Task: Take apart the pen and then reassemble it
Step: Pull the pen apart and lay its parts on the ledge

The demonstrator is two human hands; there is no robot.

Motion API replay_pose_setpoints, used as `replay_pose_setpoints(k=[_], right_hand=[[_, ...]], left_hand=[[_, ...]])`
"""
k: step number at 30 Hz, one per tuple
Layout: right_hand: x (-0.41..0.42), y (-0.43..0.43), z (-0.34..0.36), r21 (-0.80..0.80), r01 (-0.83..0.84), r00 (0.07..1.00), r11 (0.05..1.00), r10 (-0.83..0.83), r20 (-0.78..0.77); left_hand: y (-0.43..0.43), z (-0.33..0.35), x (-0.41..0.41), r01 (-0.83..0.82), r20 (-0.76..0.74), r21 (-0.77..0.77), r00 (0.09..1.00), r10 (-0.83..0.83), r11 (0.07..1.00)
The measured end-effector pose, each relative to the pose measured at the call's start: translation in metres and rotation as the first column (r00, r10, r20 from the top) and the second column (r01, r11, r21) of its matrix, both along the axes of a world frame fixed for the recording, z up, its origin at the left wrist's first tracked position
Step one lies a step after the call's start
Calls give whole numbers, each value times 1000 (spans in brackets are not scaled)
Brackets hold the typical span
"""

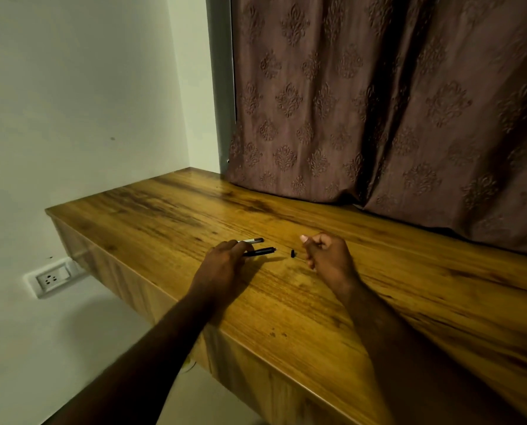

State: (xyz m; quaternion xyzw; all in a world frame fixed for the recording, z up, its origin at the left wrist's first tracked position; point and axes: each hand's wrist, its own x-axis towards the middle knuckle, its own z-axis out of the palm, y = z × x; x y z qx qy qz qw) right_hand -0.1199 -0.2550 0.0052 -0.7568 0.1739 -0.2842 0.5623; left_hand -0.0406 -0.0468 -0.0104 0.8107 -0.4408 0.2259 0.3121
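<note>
The pen lies in pieces on the wooden desk (286, 302). My left hand (225, 259) rests on the desk with its fingertips curled on the rear end of the black barrel (262, 251), which points right. Just behind it lies a second piece, a pale tube with a dark end (253, 240). A small black piece (293, 253) sits on the desk between my hands. My right hand (326, 253) hovers just right of that piece, fingers curled and thumb raised. Whether it pinches anything thin is hidden.
A brown patterned curtain (378, 118) hangs down onto the back of the desk. The white wall (87, 102) closes off the left side, with a socket plate (52, 279) below the desk's left edge.
</note>
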Motion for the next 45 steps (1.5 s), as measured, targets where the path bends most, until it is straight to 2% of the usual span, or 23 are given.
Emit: replay_pose_setpoints(k=[3, 8, 13, 21, 29, 34, 36, 38, 41, 45], right_hand=[[-6, 16, 6, 62, -171, 985, 983, 172, -19], [0, 30, 3, 95, -268, 962, 959, 271, -20], [4, 25, -1, 119, -288, 956, 950, 293, -25], [7, 24, -5, 80, -291, 952, 953, 297, -76], [6, 24, -3, 75, -279, 958, 957, 283, -52], [3, 20, -1, 86, -246, 967, 965, 250, -38], [2, 15, -2, 16, -210, 977, 978, 210, -36], [1, 7, -3, -155, -136, 990, 978, 127, -65], [-1, -9, -7, -383, -34, 992, 923, -16, -127], [-1, -17, -7, -496, -17, 980, 868, -85, -183]], left_hand=[[1, 3, -2, -18, -11, 39, 1000, 18, 999], [2, 3, -1, -19, -13, 36, 1000, 19, 999], [2, 6, -6, -11, -45, 48, 999, 13, 999], [0, 0, -2, -15, -11, 41, 1000, 16, 999], [-1, -5, 9, -78, 63, 101, 995, 72, 992], [1, -5, 11, -95, 44, 110, 995, 90, 989], [0, -6, 11, -106, 52, 88, 994, 101, 991], [0, -6, 10, -126, 38, 70, 992, 124, 990], [0, -6, 9, -135, 38, 73, 990, 133, 988], [1, -6, 11, -119, 57, 90, 992, 114, 989]])
